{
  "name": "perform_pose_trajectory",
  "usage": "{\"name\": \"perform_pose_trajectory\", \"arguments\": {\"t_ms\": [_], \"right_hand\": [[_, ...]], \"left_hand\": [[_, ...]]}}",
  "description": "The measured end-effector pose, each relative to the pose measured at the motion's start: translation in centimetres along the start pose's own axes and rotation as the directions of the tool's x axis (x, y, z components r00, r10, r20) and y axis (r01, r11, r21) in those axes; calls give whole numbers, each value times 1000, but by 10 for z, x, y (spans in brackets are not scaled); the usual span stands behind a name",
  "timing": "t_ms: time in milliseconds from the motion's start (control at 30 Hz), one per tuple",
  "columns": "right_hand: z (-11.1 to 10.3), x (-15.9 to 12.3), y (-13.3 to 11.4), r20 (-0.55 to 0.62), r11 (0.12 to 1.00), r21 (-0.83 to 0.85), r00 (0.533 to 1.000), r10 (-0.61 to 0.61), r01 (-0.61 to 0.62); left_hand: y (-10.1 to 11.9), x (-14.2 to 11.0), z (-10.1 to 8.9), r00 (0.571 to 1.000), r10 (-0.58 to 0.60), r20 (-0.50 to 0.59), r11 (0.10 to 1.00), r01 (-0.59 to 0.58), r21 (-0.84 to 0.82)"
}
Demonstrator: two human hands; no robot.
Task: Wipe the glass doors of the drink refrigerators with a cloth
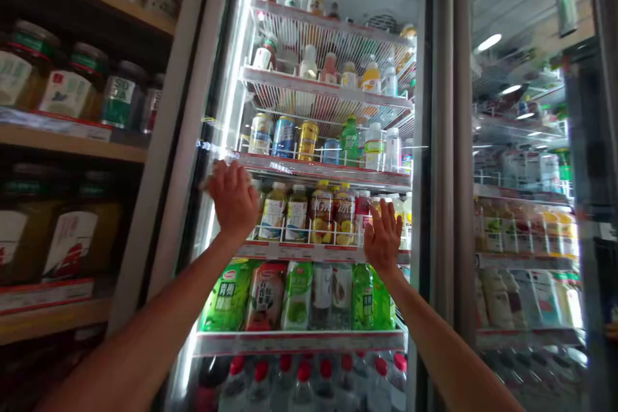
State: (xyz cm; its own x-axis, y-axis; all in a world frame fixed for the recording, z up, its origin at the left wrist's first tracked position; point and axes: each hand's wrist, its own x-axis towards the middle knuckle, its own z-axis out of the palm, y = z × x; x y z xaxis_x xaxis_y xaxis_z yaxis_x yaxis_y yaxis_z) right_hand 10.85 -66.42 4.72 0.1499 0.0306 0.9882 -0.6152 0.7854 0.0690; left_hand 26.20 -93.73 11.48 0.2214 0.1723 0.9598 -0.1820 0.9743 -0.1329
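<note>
Both arms reach up and forward in front of a lit drinks fridge. My left hand [232,198] is raised at the fridge's left side, fingers apart and slightly blurred, with nothing seen in it. Nearest to it are the juice bottles [273,211] and the bright light strip at the edge. On the right, my right hand [383,236] is up with its fingers spread and holds nothing. It overlaps bottles beside the brown iced-tea bottles [321,212]. Whether either hand touches glass or a shelf I cannot tell. Cans [308,140] stand one shelf higher.
Large green bottles [226,296] and a red-brown one [265,296] fill the shelf below the hands. Red-capped bottles [303,373] stand at the bottom. Wooden shelves with jars [72,80] are on the left. A second glass-fronted fridge [524,232] is on the right, past a metal post [461,141].
</note>
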Motion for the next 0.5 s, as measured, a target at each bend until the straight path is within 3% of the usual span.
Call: {"name": "perform_pose_trajectory", "arguments": {"t_ms": [33, 100, 133, 167, 233, 267, 300, 333, 367, 400, 433, 467, 500], "right_hand": [[0, 0, 0, -3, 1000, -6, 1000, 0, 0], [0, 0, 1, -4, 1000, -11, 1000, -4, 4], [0, 0, 2, -3, 1000, -12, 1000, -8, 8], [0, 0, 2, -3, 1000, -12, 1000, -16, 16], [0, 0, 4, -4, 999, -6, 999, -34, 34], [0, -1, 4, -8, 999, -3, 999, -40, 40], [0, -1, 4, -12, 999, 0, 999, -44, 44], [0, -1, 4, -12, 999, 2, 999, -45, 45], [1, -2, 4, -13, 999, 3, 999, -42, 42], [1, -2, 3, -14, 999, 3, 999, -36, 36], [2, -2, 3, -17, 1000, 4, 999, -30, 30], [2, -2, 2, -21, 1000, 6, 999, -25, 25], [2, -3, 2, -26, 1000, 9, 999, -22, 22]], "left_hand": [[16, -7, 2, 996, 90, 5, 996, -90, -23], [55, -30, 7, 947, 313, 68, 949, -308, -69], [72, -41, 9, 906, 416, 81, 908, -408, -95], [82, -49, 10, 820, 563, 103, 824, -548, -145], [75, -53, 8, 696, 699, 167, 715, -669, -206], [60, -48, 5, 693, 689, 212, 725, -657, -206], [39, -38, 2, 761, 599, 247, 800, -577, -161], [15, -27, -3, 854, 447, 265, 893, -441, -84], [-6, -15, -7, 947, 240, 216, 969, -247, 9], [-23, -6, -10, 986, 62, 152, 994, -75, 77], [-33, -1, -12, 994, -62, 92, 992, 51, 115], [-34, 0, -13, 991, -117, 68, 985, 108, 131], [-27, -5, -14, 991, -95, 93, 988, 83, 127]]}}
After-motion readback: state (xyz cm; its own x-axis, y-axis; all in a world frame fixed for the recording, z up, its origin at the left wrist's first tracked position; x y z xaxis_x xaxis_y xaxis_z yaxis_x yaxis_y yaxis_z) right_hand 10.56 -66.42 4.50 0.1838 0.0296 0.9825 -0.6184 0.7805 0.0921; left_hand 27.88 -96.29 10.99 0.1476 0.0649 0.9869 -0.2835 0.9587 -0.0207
